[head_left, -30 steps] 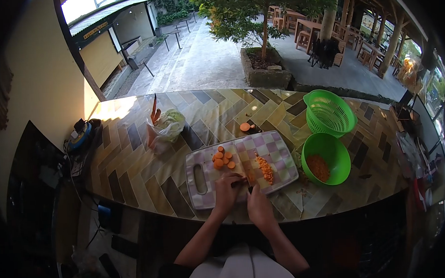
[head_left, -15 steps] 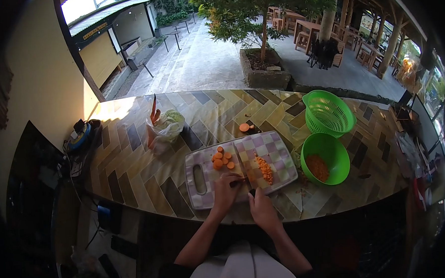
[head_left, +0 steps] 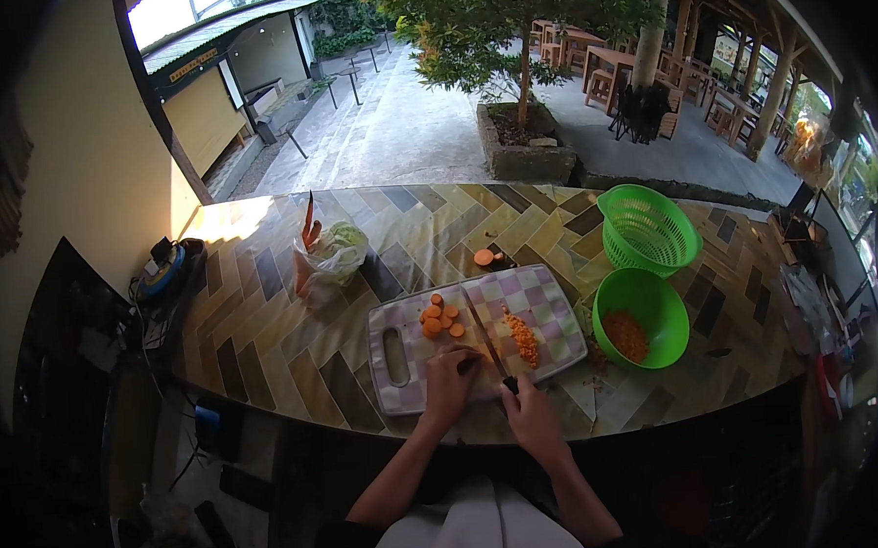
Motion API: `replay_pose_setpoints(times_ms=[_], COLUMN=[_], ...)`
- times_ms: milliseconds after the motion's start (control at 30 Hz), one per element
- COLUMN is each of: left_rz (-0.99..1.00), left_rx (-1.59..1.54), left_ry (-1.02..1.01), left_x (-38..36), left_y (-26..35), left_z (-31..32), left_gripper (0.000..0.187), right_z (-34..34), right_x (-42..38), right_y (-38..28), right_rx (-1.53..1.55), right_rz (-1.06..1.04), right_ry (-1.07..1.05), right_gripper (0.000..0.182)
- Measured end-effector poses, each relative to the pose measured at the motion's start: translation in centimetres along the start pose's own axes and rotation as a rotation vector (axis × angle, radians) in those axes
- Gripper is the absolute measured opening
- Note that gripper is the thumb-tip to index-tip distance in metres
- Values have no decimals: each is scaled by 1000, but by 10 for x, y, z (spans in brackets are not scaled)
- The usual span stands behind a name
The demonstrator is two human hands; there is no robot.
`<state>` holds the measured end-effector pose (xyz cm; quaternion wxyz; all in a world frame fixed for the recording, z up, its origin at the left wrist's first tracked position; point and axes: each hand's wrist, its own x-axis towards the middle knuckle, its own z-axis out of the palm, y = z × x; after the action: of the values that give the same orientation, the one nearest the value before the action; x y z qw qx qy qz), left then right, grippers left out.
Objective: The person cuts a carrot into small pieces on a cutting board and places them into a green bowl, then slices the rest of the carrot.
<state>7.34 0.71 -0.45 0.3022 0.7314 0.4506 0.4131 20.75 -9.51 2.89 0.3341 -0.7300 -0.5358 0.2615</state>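
Note:
My right hand (head_left: 531,412) is closed round the black handle of a knife (head_left: 485,329), whose blade points away from me over the checkered cutting board (head_left: 392,315). Left of the blade, the bent fingers of my left hand (head_left: 450,376) press on a small orange carrot piece (head_left: 479,356), mostly hidden under them. Carrot slices (head_left: 432,326) lie on the board beyond my left hand. A strip of finely diced carrot (head_left: 522,339) lies right of the knife.
Right of the board stands a green bowl (head_left: 671,313) holding chopped carrot, with a green colander (head_left: 653,227) behind it. A plastic bag with vegetables (head_left: 335,254) sits at the back left. Beyond the board is a cut carrot chunk (head_left: 483,257).
The knife and my right hand have shifted slightly right, away from my left fingers. My left hand has barely moved. The whole view has shifted slightly.

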Motion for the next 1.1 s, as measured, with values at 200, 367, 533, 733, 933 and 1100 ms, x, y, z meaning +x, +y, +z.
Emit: replay_pose_setpoints(times_ms=[200, 367, 533, 733, 933, 1100], left_rz=[-26, 471, 456, 348, 234, 196], left_rx=[-120, 112, -101, -99, -106, -103], left_ry=[64, -174, -740, -992, -874, -521], left_x=[3, 33, 62, 84, 96, 91], left_y=[25, 56, 58, 47, 43, 53], left_z=[-34, -62, -43, -33, -37, -62], left_gripper=[16, 32, 37, 22, 17, 14], right_z=[-19, -35, -47, -53, -58, -63], right_x=[-11, -14, -17, -24, -32, -35], right_y=[7, 17, 10, 5, 11, 30], right_rx=[-149, -208, -313, -233, -250, -128], right_rz=[-129, -238, -253, -286, -227, -81], right_ry=[159, 168, 97, 130, 91, 67], right_gripper=[29, 32, 36, 32, 34, 37])
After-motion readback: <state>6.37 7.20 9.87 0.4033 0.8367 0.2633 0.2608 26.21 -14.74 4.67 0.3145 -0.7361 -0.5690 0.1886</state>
